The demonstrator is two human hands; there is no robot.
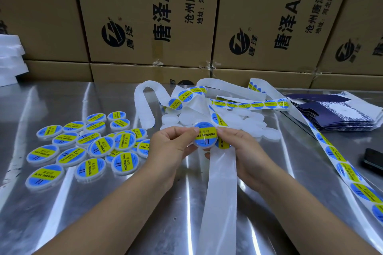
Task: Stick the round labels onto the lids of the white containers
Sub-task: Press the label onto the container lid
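My left hand (172, 147) and my right hand (242, 149) hold one white container (205, 135) between them above the metal table. A blue and yellow round label covers its lid. My right fingers also pinch the label strip (222, 145), whose bare backing tape (219, 188) hangs toward me. Several labelled containers (87, 147) lie in a heap on the left. Several unlabelled white containers (244, 124) lie just behind my hands. More strip with labels (342, 170) runs along the right.
Cardboard boxes (149, 16) form a wall behind the metal table (103, 213). A stack of dark blue flat cartons (335, 114) lies at the right. A black phone (373, 159) sits at the right edge. White foam pieces (10, 60) stand far left.
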